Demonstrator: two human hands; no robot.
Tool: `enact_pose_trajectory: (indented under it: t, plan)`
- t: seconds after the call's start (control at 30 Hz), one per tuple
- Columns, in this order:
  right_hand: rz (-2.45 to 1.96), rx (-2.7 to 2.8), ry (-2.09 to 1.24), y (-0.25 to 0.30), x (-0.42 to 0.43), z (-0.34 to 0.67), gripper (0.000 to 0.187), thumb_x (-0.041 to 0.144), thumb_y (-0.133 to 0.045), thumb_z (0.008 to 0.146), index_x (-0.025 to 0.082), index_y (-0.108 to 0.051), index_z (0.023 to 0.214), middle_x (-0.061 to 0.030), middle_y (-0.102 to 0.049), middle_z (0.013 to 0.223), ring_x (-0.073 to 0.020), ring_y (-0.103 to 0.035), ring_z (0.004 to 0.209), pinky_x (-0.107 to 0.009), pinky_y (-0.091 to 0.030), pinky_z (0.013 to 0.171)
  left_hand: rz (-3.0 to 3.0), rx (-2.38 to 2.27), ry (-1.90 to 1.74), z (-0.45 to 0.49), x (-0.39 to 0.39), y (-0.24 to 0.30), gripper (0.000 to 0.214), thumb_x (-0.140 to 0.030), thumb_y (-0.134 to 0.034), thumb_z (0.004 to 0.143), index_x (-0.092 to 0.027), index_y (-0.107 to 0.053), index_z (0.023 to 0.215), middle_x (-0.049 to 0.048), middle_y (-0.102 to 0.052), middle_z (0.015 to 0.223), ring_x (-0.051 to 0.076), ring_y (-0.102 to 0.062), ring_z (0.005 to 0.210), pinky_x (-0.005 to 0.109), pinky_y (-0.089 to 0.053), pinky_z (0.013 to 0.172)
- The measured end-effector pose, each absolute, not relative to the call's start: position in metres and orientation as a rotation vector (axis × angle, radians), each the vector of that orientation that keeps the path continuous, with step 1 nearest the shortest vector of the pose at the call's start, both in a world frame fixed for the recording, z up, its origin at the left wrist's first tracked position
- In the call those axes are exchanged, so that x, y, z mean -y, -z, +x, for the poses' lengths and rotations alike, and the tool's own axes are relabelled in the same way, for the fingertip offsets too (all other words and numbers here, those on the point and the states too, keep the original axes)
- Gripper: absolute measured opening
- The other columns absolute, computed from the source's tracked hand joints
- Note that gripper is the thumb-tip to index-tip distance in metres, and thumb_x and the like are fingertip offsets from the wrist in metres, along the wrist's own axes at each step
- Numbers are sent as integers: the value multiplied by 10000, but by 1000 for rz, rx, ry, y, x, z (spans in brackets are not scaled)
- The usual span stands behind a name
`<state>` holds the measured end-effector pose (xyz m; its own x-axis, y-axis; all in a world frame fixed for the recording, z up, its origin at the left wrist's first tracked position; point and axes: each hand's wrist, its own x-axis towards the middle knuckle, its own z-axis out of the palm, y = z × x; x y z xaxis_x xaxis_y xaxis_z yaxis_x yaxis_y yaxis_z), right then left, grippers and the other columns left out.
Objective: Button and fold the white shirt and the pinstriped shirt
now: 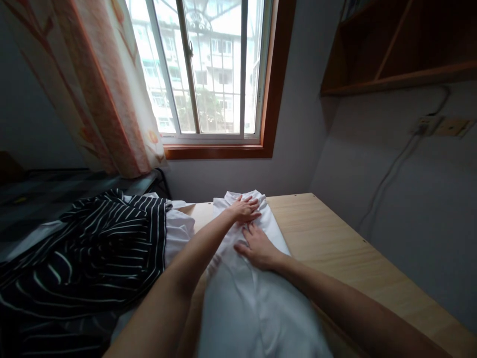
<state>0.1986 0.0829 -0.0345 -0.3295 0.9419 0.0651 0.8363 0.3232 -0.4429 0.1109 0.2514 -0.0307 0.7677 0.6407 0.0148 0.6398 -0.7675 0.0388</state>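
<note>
A white cloth (257, 303) lies lengthwise on the wooden table (335, 248), running from the near edge toward the wall. The right hand (259, 248) rests flat and open on its middle with fingers spread, and just beyond it the left hand (244, 209) presses open-palmed on the bunched far end. To the left a black-and-white striped garment (93, 248) lies heaped over more white fabric (179, 231), and farther off a curtain (97, 84) hangs beside a barred window (208, 69).
</note>
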Motion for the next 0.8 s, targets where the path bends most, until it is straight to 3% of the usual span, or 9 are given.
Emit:
enact_pose_trajectory:
  t: [0.1, 0.17, 0.33, 0.4, 0.5, 0.57, 0.67, 0.73, 0.8]
  plan:
    - [-1472, 2467, -466, 38, -26, 197, 950, 696, -448, 847, 27, -261, 1495, -252, -147, 1566, -370, -77, 1462, -518, -94, 1177, 2923, -1027, 5, 105, -245, 42, 661, -615, -251, 944, -255, -312, 1495, 64, -190, 1593, 263, -92, 1478, 531, -35, 1156]
    - [-1351, 2545, -463, 45, 10, 196, 991, 714, -484, 820, 48, -230, 1509, -245, -115, 1568, -373, -43, 1461, -530, -91, 1179, 2897, -1060, -7, 105, -240, 46, 672, -618, -230, 946, -251, -282, 1507, 68, -180, 1595, 258, -83, 1479, 525, -21, 1160]
    - [-1112, 2572, -436, 71, 71, 196, 790, 573, -531, 877, 116, -322, 1486, -213, -265, 1538, -363, -181, 1443, -533, -176, 1169, 2826, -1321, -365, 108, -229, 40, 790, -590, -469, 881, -176, -240, 1515, 119, -247, 1575, 302, -149, 1463, 516, -86, 1166]
    - [-1050, 2539, -490, 71, 82, 202, 670, 531, -538, 890, 175, -408, 1443, -164, -366, 1512, -335, -277, 1420, -517, -217, 1165, 2734, -1510, -644, 103, -220, 33, 724, -456, -513, 896, -144, -263, 1500, 140, -300, 1552, 294, -218, 1441, 468, -158, 1161]
    - [-1111, 2353, -609, 57, 88, 219, 525, 481, -548, 893, 211, -521, 1342, -120, -485, 1439, -277, -419, 1346, -446, -331, 1129, 2435, -1774, -908, 85, -199, 20, 466, -312, -435, 939, -145, -452, 1374, 145, -495, 1414, 263, -441, 1302, 378, -328, 1074]
    - [-1273, 2158, -582, 44, 87, 232, 421, 403, -556, 890, 191, -579, 1253, -134, -542, 1359, -267, -487, 1274, -427, -397, 1078, 2225, -1826, -890, 72, -180, 13, 404, -396, -405, 951, -150, -563, 1230, 142, -618, 1243, 261, -571, 1133, 349, -423, 958]
    - [-1447, 2002, -433, 28, 81, 241, 350, 354, -630, 827, 189, -613, 1135, -131, -604, 1196, -288, -553, 1142, -453, -448, 997, 2068, -1695, -675, 58, -148, 10, 528, -603, -491, 861, -157, -602, 1122, 115, -686, 1043, 266, -635, 977, 319, -471, 824]
    - [-1482, 2012, -369, 21, 76, 236, 401, 407, -683, 780, 194, -605, 1111, -120, -616, 1117, -302, -567, 1065, -472, -469, 938, 1993, -1606, -599, 55, -130, 10, 604, -618, -616, 762, -152, -582, 1143, 104, -688, 1001, 268, -643, 942, 296, -482, 761]
    - [-1500, 2017, -352, 16, 68, 226, 504, 487, -702, 750, 186, -584, 1137, -123, -613, 1106, -314, -563, 1053, -486, -465, 926, 1835, -1553, -604, 58, -117, 10, 654, -531, -698, 716, -140, -534, 1213, 105, -678, 988, 256, -655, 868, 286, -492, 675]
